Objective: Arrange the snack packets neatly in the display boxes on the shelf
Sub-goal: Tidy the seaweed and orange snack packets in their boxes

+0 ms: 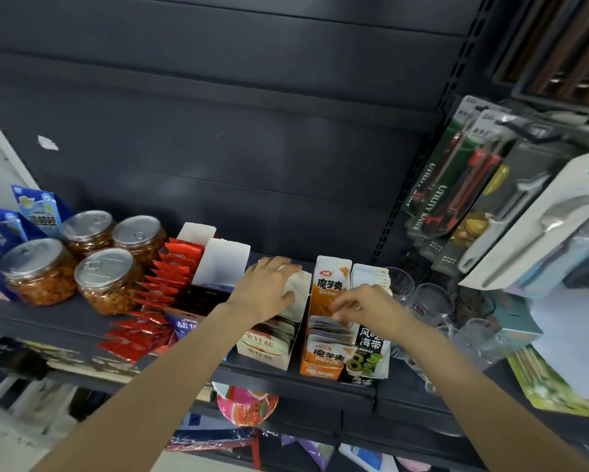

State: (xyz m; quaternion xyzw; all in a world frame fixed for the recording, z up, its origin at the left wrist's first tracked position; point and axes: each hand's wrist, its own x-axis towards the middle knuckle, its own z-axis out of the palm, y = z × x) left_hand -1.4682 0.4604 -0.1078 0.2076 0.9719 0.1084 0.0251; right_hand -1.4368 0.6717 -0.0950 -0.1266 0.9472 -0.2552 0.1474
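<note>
Head view: packets (327, 330) under right hand (364, 306)

Four jars (78, 260) stand at the shelf (64, 321) left. Right of them the display boxes (320, 335) sit side by side, packets (323, 338) inside. Glasses (432, 304) stand right of the boxes.

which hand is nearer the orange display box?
Right. The right hand is over the orange display box, fingers at the packets inside. The left hand rests on the white display box beside it, one box further left.
</note>
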